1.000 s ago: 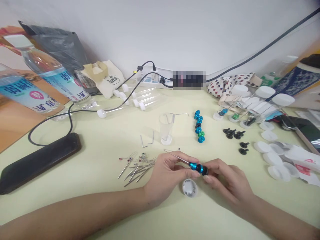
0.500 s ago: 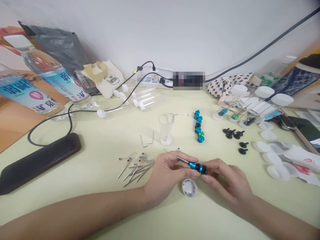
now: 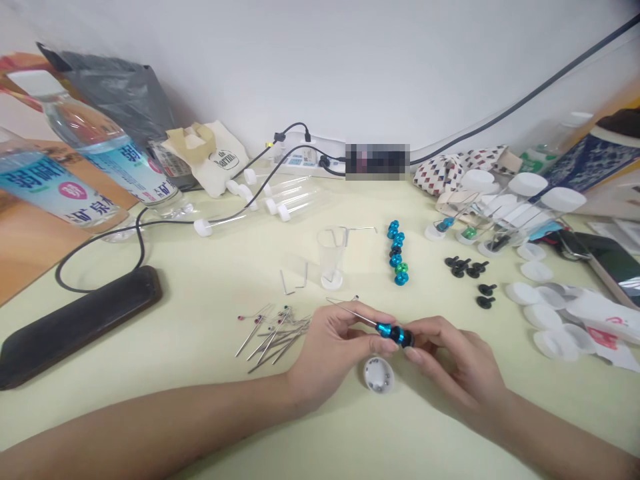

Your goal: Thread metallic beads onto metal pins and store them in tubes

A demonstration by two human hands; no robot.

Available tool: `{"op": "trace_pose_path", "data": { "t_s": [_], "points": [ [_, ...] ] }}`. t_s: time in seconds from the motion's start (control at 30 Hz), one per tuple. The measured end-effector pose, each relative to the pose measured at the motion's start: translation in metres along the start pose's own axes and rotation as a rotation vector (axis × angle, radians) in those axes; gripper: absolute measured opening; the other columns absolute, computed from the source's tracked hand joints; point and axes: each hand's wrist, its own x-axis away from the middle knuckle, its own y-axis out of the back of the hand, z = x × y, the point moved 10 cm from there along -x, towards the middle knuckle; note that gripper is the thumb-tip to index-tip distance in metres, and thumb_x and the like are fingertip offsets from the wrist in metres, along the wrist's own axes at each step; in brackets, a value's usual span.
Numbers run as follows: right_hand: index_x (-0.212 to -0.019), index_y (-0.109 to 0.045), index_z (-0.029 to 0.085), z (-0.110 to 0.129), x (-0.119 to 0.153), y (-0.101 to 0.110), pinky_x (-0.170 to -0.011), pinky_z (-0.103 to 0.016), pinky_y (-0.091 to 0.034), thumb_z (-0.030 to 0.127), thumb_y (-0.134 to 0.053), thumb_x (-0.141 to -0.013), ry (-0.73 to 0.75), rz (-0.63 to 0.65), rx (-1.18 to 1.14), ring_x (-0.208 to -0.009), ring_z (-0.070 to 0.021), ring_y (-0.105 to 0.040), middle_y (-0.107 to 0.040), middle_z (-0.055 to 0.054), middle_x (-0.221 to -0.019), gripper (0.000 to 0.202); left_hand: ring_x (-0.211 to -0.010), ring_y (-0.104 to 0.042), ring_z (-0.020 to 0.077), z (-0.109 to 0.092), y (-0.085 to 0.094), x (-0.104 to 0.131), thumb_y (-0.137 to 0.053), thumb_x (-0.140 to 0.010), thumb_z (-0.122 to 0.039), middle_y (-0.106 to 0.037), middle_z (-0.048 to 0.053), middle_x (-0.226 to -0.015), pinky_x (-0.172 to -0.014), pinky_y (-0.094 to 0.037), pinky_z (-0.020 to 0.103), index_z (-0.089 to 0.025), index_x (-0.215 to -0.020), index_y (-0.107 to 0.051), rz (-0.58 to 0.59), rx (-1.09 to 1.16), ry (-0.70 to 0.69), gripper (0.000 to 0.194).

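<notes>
Between the fingertips of both hands is a small blue and black metal piece (image 3: pixel 385 329) with a thin metal rod (image 3: pixel 353 311) sticking out to the upper left. My left hand (image 3: pixel 340 343) pinches its blue part between thumb and fingers. At its black end, my right hand (image 3: pixel 445 350) closes thumb and index finger on it. Just below sits a small white cap (image 3: pixel 379 375) with several tiny metal bits inside. Left of my left hand lies a pile of thin metal rods (image 3: pixel 273 333), some with coloured tips.
A row of blue, green and black knobs (image 3: pixel 397 257) lies beyond my hands, with black flanged pieces (image 3: pixel 467 268) to its right. A clear tube (image 3: pixel 331 257) stands upright near several hex keys (image 3: pixel 301 275). White caps (image 3: pixel 543 317) lie at right, a black case (image 3: pixel 80 327) at left.
</notes>
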Motion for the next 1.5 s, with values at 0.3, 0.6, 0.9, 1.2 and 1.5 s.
{"op": "trace_pose_path", "data": {
  "t_s": [0.3, 0.6, 0.9, 1.2, 1.5],
  "points": [
    [-0.108, -0.050, 0.023, -0.0009, 0.0006, -0.0005, -0.044, -0.018, -0.040, 0.023, -0.050, -0.093, -0.012, 0.003, 0.004, -0.047, -0.0090, -0.053, -0.061, 0.005, -0.062, 0.015, -0.077, -0.069, 0.0152, 0.0010, 0.0017, -0.0009, -0.079, -0.067, -0.015, -0.074, 0.004, -0.086, -0.071, -0.056, 0.023, -0.017, -0.082, -0.074, -0.017, -0.009, 0.007, 0.016],
    [-0.103, -0.051, 0.023, 0.0006, -0.0010, -0.0010, -0.043, -0.018, -0.039, 0.024, -0.049, -0.093, 0.001, 0.000, 0.025, -0.046, -0.0085, -0.053, -0.063, 0.004, -0.064, 0.010, -0.078, -0.069, 0.0151, 0.0008, 0.0009, -0.0004, -0.079, -0.068, -0.016, -0.074, 0.004, -0.087, -0.071, -0.057, 0.023, -0.017, -0.083, -0.074, -0.006, -0.013, 0.006, 0.016],
    [-0.107, -0.050, 0.023, 0.0008, -0.0019, 0.0006, -0.044, -0.017, -0.040, 0.024, -0.050, -0.093, -0.005, -0.013, 0.020, -0.048, -0.0091, -0.054, -0.061, 0.005, -0.060, 0.014, -0.078, -0.068, 0.0145, 0.0023, 0.0012, -0.0008, -0.079, -0.068, -0.015, -0.074, 0.004, -0.087, -0.070, -0.056, 0.022, -0.017, -0.083, -0.074, -0.006, -0.019, 0.007, 0.016],
    [-0.104, -0.048, 0.021, -0.0024, 0.0009, 0.0003, -0.044, -0.018, -0.038, 0.026, -0.046, -0.095, -0.030, 0.004, 0.014, -0.044, -0.0083, -0.047, -0.057, 0.006, -0.057, 0.011, -0.079, -0.068, 0.0144, 0.0003, 0.0012, -0.0011, -0.079, -0.067, -0.015, -0.074, 0.004, -0.088, -0.071, -0.056, 0.021, -0.016, -0.083, -0.074, -0.015, -0.026, 0.000, 0.016],
    [-0.103, -0.049, 0.022, -0.0055, 0.0005, -0.0021, -0.046, -0.019, -0.040, 0.027, -0.044, -0.096, -0.052, 0.020, -0.025, -0.047, -0.0094, -0.053, -0.062, 0.004, -0.062, 0.010, -0.078, -0.068, 0.0142, 0.0031, 0.0022, -0.0006, -0.079, -0.066, -0.015, -0.074, 0.004, -0.088, -0.071, -0.056, 0.021, -0.016, -0.083, -0.074, -0.018, -0.021, 0.010, 0.017]
  ]
}}
